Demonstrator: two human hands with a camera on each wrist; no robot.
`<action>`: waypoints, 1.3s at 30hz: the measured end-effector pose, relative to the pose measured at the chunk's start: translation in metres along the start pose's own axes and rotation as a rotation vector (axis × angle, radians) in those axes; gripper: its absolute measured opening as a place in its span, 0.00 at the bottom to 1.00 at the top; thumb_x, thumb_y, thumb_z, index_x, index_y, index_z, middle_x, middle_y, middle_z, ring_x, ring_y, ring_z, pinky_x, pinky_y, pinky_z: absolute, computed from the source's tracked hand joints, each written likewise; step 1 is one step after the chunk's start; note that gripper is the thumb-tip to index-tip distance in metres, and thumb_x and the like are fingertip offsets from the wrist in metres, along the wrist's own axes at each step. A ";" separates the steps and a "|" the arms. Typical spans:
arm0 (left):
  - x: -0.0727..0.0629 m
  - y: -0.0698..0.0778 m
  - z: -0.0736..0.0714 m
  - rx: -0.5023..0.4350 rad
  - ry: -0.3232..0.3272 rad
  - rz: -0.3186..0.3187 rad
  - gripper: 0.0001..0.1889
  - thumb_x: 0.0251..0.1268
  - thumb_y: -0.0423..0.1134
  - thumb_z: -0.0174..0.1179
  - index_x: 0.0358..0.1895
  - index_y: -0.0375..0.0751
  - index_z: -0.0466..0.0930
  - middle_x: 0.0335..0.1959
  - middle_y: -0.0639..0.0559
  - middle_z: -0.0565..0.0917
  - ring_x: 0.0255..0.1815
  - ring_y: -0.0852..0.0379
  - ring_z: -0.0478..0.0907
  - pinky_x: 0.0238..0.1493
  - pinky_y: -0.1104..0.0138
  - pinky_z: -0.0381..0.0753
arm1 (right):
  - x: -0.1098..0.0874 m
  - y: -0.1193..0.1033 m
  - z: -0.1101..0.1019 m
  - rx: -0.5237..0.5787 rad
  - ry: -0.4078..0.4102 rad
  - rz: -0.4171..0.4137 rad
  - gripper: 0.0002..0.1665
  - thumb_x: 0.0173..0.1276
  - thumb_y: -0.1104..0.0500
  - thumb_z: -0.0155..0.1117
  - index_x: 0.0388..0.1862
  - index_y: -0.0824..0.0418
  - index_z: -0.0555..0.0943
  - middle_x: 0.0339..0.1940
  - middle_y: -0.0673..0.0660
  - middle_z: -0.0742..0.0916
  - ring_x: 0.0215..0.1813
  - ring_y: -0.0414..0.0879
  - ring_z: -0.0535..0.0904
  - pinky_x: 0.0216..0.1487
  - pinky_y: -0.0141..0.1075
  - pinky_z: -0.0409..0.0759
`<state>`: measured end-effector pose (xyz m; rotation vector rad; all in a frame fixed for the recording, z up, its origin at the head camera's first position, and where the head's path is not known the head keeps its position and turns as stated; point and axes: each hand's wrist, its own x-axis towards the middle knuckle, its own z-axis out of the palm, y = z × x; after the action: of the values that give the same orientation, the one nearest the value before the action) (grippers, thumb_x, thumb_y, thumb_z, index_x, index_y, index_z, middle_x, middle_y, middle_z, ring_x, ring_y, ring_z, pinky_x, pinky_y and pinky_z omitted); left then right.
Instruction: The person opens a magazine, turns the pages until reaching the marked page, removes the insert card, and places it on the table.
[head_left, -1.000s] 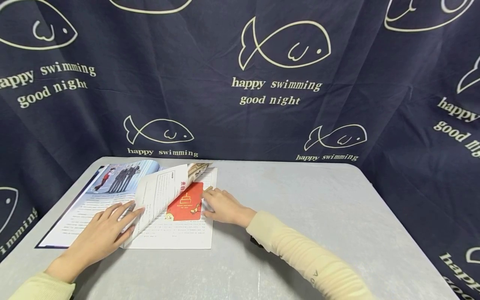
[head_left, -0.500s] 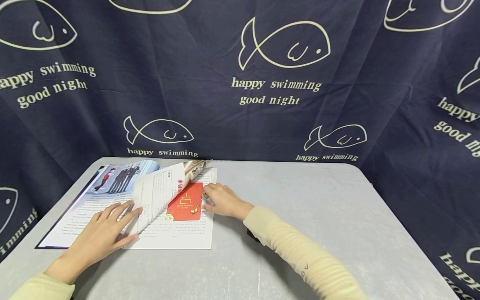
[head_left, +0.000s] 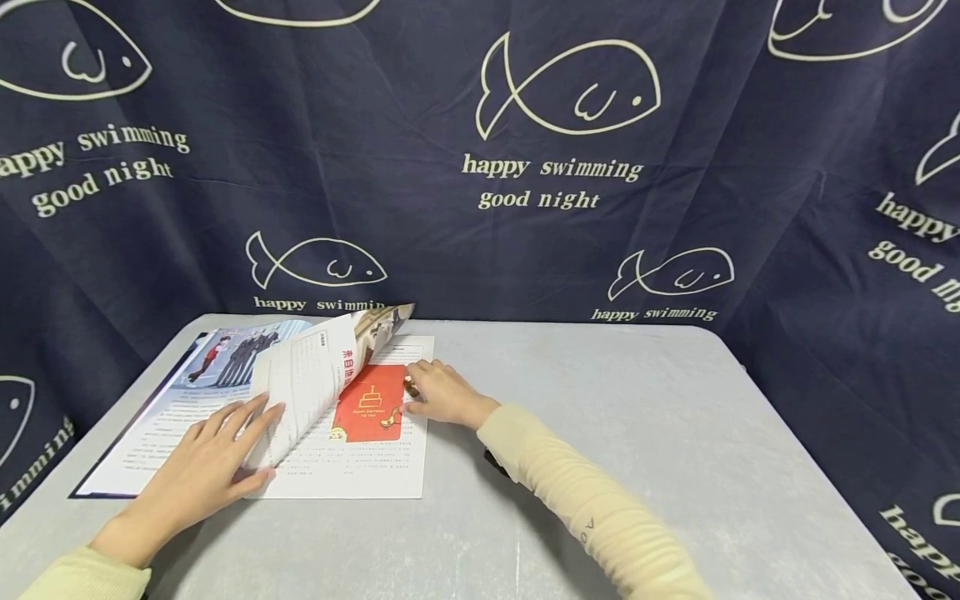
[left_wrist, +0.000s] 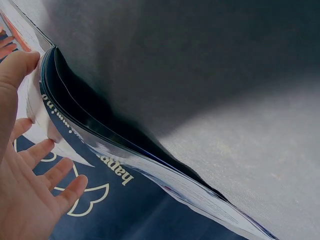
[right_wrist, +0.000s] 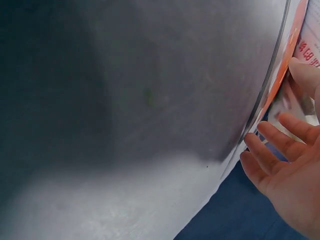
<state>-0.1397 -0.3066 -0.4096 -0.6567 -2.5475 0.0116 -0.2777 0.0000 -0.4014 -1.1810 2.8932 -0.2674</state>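
Observation:
An open magazine (head_left: 375, 479) lies on the left half of the table. One lifted page (head_left: 300, 375) curls up over its middle, its far corner raised. Under that curl, a red birthday card (head_left: 367, 421) with a cake drawing lies flat on the right-hand page. My left hand (head_left: 202, 467) rests with fingers spread on the base of the lifted page, and its thumb reaches near the spine in the left wrist view. At the card's right edge is my right hand (head_left: 446, 393), its thumb and fingertips at the edge. The right wrist view shows these fingers (right_wrist: 272, 135) loosely extended.
The grey table (head_left: 600, 400) extends to the right of the magazine. A dark blue curtain (head_left: 450, 258) with fish drawings and lettering hangs behind and on both sides. An illustrated left-hand page (head_left: 142, 450) lies under my left hand.
The lifted page has swung further left and its corner has risen, baring more of the card's top. My right hand has shifted slightly up and left; my left hand has barely moved.

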 end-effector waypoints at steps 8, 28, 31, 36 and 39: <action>0.001 0.001 -0.001 0.002 -0.024 -0.007 0.38 0.42 0.53 0.61 0.63 0.46 0.65 0.62 0.42 0.67 0.56 0.40 0.66 0.42 0.46 0.69 | 0.006 0.003 0.003 0.054 0.000 0.039 0.32 0.60 0.42 0.61 0.57 0.58 0.70 0.50 0.53 0.79 0.51 0.47 0.72 0.55 0.42 0.71; 0.001 0.002 -0.002 -0.015 -0.054 -0.004 0.31 0.41 0.44 0.63 0.57 0.53 0.72 0.60 0.42 0.69 0.54 0.41 0.67 0.41 0.46 0.68 | 0.027 0.006 0.009 0.095 -0.004 0.103 0.33 0.58 0.41 0.62 0.59 0.54 0.69 0.55 0.50 0.78 0.51 0.45 0.69 0.53 0.41 0.67; 0.002 0.002 -0.002 -0.026 -0.059 -0.004 0.30 0.41 0.43 0.63 0.56 0.54 0.72 0.60 0.42 0.69 0.54 0.41 0.67 0.42 0.46 0.68 | 0.029 0.006 0.009 0.089 -0.008 0.104 0.34 0.58 0.40 0.62 0.60 0.54 0.69 0.55 0.50 0.77 0.51 0.45 0.69 0.52 0.40 0.67; 0.002 0.003 0.000 -0.032 -0.060 -0.003 0.30 0.41 0.45 0.64 0.56 0.54 0.73 0.60 0.42 0.69 0.54 0.41 0.67 0.42 0.46 0.68 | 0.031 0.004 0.008 0.090 -0.012 0.106 0.35 0.58 0.40 0.62 0.60 0.54 0.68 0.50 0.50 0.78 0.50 0.44 0.68 0.50 0.39 0.67; 0.002 0.002 0.001 -0.025 -0.055 0.001 0.31 0.40 0.47 0.65 0.56 0.54 0.72 0.60 0.42 0.69 0.53 0.41 0.68 0.41 0.45 0.68 | 0.032 0.003 0.008 0.086 -0.014 0.112 0.35 0.57 0.40 0.62 0.60 0.54 0.68 0.51 0.49 0.77 0.50 0.44 0.68 0.51 0.40 0.67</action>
<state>-0.1406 -0.3039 -0.4105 -0.6757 -2.6035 -0.0016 -0.3021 -0.0219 -0.4077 -1.0007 2.8909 -0.3757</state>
